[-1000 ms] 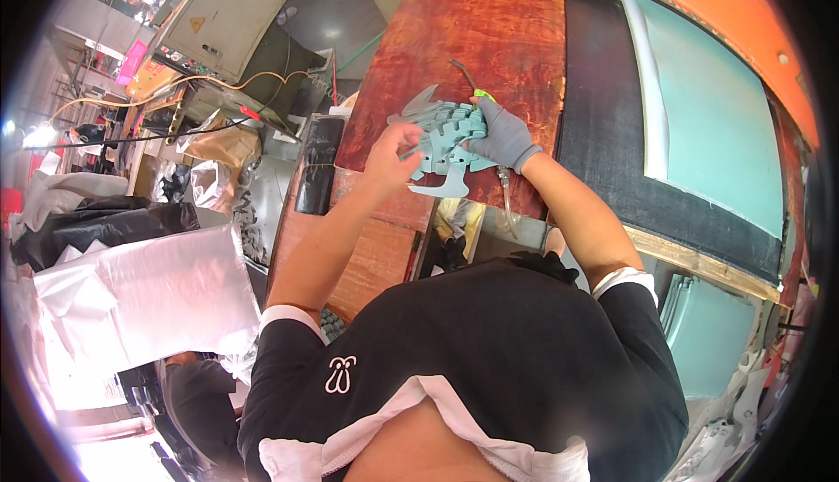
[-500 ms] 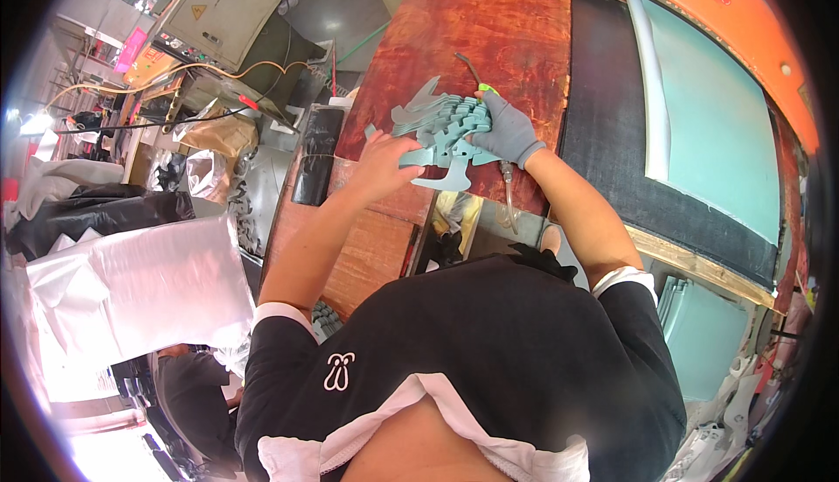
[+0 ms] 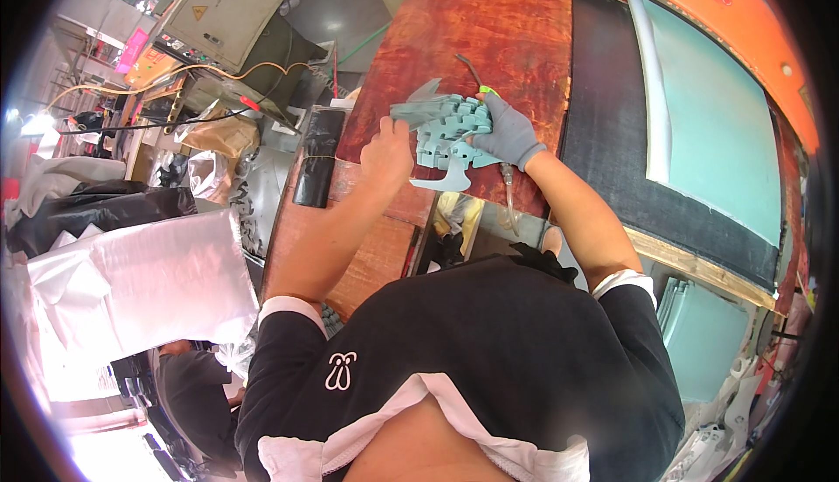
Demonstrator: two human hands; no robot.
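A stack of pale green die-cut sheet pieces [image 3: 452, 131], with notched, curved edges, is held over the near part of the reddish-brown wooden board. My right hand [image 3: 510, 135], in a grey glove, grips the stack's right side, its thumb on the near side. My bare left hand [image 3: 388, 152] is closed at the stack's left edge, fingers curled against the ends of the pieces; its fingertips are partly hidden. A curved tab [image 3: 447, 179] of a piece sticks out toward me. Beyond the glove lies a thin dark tool with a bright green part [image 3: 488, 90].
The wooden board [image 3: 489, 19] adjoins a black cutting surface with a pale green sheet [image 3: 712, 124] at right. A black wrapped roll [image 3: 320, 157] lies left of the board. A clear hose fitting [image 3: 509, 194] hangs at the near edge. Another person [image 3: 194, 399] is at lower left.
My left hand has gone from spread fingers to curled ones and shifted slightly up at the stack's left side. The pieces sit more evenly together; my right hand keeps its grip.
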